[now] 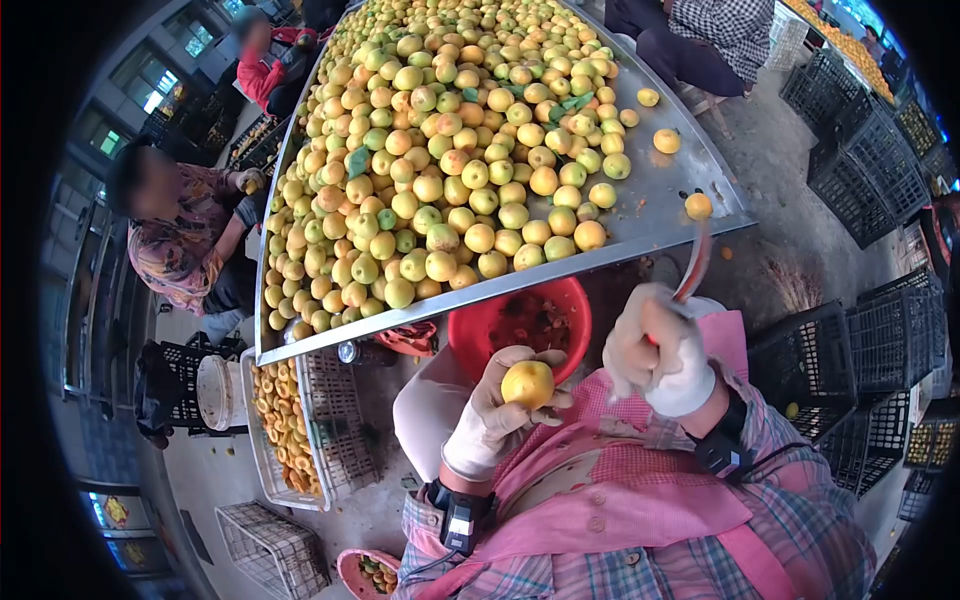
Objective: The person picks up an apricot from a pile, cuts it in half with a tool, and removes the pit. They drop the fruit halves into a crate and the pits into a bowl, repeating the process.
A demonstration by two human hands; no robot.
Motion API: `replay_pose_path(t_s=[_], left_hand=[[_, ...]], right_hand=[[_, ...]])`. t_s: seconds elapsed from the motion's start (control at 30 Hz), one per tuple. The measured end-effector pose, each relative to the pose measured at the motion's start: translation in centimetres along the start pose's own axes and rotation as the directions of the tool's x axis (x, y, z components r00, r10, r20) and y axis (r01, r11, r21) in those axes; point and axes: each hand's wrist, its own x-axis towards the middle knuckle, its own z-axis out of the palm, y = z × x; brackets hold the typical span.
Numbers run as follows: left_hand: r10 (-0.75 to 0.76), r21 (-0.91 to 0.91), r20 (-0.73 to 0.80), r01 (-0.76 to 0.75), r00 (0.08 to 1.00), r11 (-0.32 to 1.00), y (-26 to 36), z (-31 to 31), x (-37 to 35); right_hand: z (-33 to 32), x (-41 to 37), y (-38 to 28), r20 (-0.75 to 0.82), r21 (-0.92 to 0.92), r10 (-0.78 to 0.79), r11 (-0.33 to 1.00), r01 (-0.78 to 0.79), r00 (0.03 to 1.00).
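A yellow apricot (527,384) rests in the curled fingers of my gloved left hand (497,408), just in front of the red basin (466,330). My gloved right hand (655,350), somewhat blurred, is closed around a knife (696,262), whose curved blade points up toward the table corner. The blade is apart from the apricot. Dark scraps (530,325) lie inside the basin. Beyond it, a metal-topped table (665,200) bears a large heap of yellow and green apricots (450,160), with a few green leaves among them.
Left of the basin, a white crate (335,420) holds cut apricot halves (285,425). Another crate (270,545) and a pink basin (365,572) stand on the floor. Black crates (810,360) are stacked at right. A co-worker (185,225) sits left of the table; others sit farther back.
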Motion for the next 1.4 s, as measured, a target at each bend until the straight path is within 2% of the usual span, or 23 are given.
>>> replay_pose_path(t_s=[0.03, 0.07, 0.1, 0.17, 0.3, 0.4, 0.5, 0.67, 0.73, 0.77, 0.83, 0.9, 0.97, 1.0, 1.07, 1.1, 1.17, 1.23, 1.27, 1.3, 1.33, 1.37, 1.4], left_hand=[[-0.001, 0.001, 0.002, 0.001, 1.000, 1.000, -0.1, 0.0, 0.1], [-0.004, 0.007, 0.035, 0.004, 0.999, 1.000, -0.3, 0.1, 0.2], [-0.008, 0.013, 0.069, 0.007, 0.998, 1.000, -0.3, 0.3, 0.4], [-0.011, 0.068, 0.009, 0.011, 1.000, 0.998, -0.6, 1.4, 0.3], [0.049, 0.090, -0.049, -0.044, 0.998, 0.995, -0.9, 3.0, 0.0], [0.053, 0.105, -0.006, -0.052, 0.999, 0.993, -1.0, 3.2, -0.3], [0.074, 0.217, 0.022, -0.077, 0.997, 0.973, -1.2, 3.1, -0.2], [0.177, 0.386, -0.032, -0.151, 0.984, 0.910, -1.4, 4.3, -0.2], [0.157, 0.368, -0.009, -0.143, 0.988, 0.919, -1.2, 3.9, -0.3], [0.137, 0.351, 0.015, -0.134, 0.990, 0.927, -1.1, 3.8, -0.3], [0.109, 0.338, -0.034, -0.091, 0.993, 0.937, -1.5, 3.7, -0.5], [0.078, 0.322, -0.085, -0.047, 0.993, 0.945, -1.4, 4.2, -0.6], [0.254, 0.578, -0.132, -0.134, 0.958, 0.805, -0.9, 5.4, -0.6], [0.252, 0.577, -0.132, -0.132, 0.959, 0.806, -0.9, 5.3, -0.4], [0.381, 0.928, 0.126, -0.245, 0.916, 0.280, -0.9, 4.7, -0.1], [0.380, 0.928, 0.127, -0.244, 0.916, 0.280, -1.0, 4.3, 0.1], [0.433, 0.930, 0.339, -0.366, 0.835, -0.025, -1.3, 3.2, 0.5], [0.434, 0.922, 0.374, -0.377, 0.819, -0.083, -1.6, 2.3, 0.5], [0.432, 0.910, 0.412, -0.390, 0.802, -0.142, -1.7, 2.2, 0.5], [0.431, 0.909, 0.413, -0.391, 0.803, -0.142, -2.1, 2.3, 0.2], [0.413, 0.938, 0.143, -0.256, 0.900, 0.234, -2.7, 2.5, -0.1], [0.290, 0.818, -0.111, -0.078, 0.951, 0.569, -3.0, 2.6, -0.2], [0.288, 0.819, -0.109, -0.078, 0.951, 0.568, -2.9, 2.5, -0.2]], right_hand=[[1.4, 0.5, -1.0, -0.024, 0.027, -0.098, 0.995, 0.099, 0.995], [2.1, 1.0, -1.3, -0.025, 0.028, -0.102, 0.994, 0.102, 0.995], [2.7, 1.4, -1.5, 0.039, 0.083, -0.174, 0.982, 0.171, 0.984], [4.0, 1.7, -1.2, 0.099, 0.227, -0.276, 0.942, 0.248, 0.956], [4.4, 1.5, -0.2, 0.110, 0.260, -0.216, 0.948, 0.182, 0.970], [4.3, 1.4, 0.4, 0.106, 0.166, -0.193, 0.971, 0.174, 0.975], [4.2, 1.6, 0.4, 0.246, -0.211, -0.352, 0.890, 0.405, 0.903], [4.2, 1.2, 0.2, 0.221, -0.090, -0.306, 0.939, 0.332, 0.926], [3.7, 0.9, 0.0, 0.198, -0.147, -0.163, 0.970, 0.193, 0.967], [3.8, 0.8, 0.0, 0.199, -0.147, -0.162, 0.970, 0.193, 0.967], [4.1, 0.9, 0.2, 0.172, -0.375, -0.225, 0.885, 0.275, 0.959], [3.7, 1.2, 0.2, 0.234, -0.401, -0.207, 0.870, 0.288, 0.950], [3.6, 1.6, -0.1, 0.290, -0.425, -0.188, 0.853, 0.303, 0.938], [4.0, 1.8, -0.3, 0.333, -0.458, -0.168, 0.831, 0.315, 0.928], [4.5, 1.8, -0.7, 0.342, -0.498, -0.102, 0.824, 0.272, 0.934], [4.5, 1.9, -0.6, 0.340, -0.498, -0.102, 0.824, 0.271, 0.935], [4.3, 2.2, -0.1, 0.363, -0.506, -0.108, 0.811, 0.293, 0.926], [4.3, 2.1, 0.2, 0.407, -0.508, -0.121, 0.794, 0.335, 0.905], [4.3, 2.1, 0.4, 0.406, -0.486, -0.066, 0.829, 0.276, 0.912], [4.2, 2.1, 0.5, 0.405, -0.464, -0.011, 0.859, 0.216, 0.914], [4.1, 2.2, 0.9, 0.402, -0.468, -0.023, 0.854, 0.227, 0.915], [3.9, 2.4, 1.2, 0.402, -0.468, -0.027, 0.853, 0.231, 0.915], [3.7, 2.4, 1.5, 0.425, -0.480, 0.023, 0.853, 0.204, 0.905]])
